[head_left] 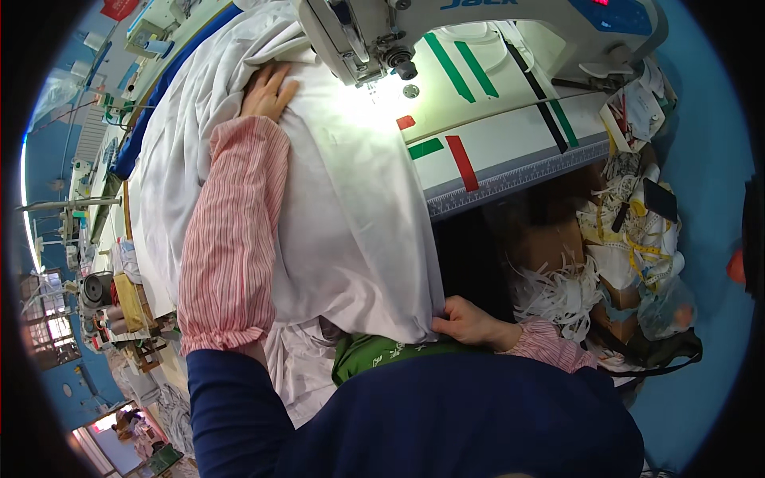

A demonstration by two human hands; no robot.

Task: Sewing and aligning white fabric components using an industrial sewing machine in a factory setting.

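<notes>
A large white cloth (343, 215) drapes over the sewing table and hangs down toward my lap. Near the back, my left hand (269, 94) lies on the cloth with its fingers spread, just left of the sewing machine (358, 40). My right hand (470, 323) pinches the cloth's near right corner, low in front of my body. The cloth's right edge runs from that pinch up to the lit needle area. Under the machine head, the needle and presser foot are washed out by the lamp's glare.
Green, red and black tape strips (462, 163) mark the white tabletop, and a ruler (518, 171) lines its front edge. To the right are white fabric scraps (558, 295), a yellow measuring tape (637, 251) and a dark phone (660, 201). Green printed fabric (382, 354) lies at my lap.
</notes>
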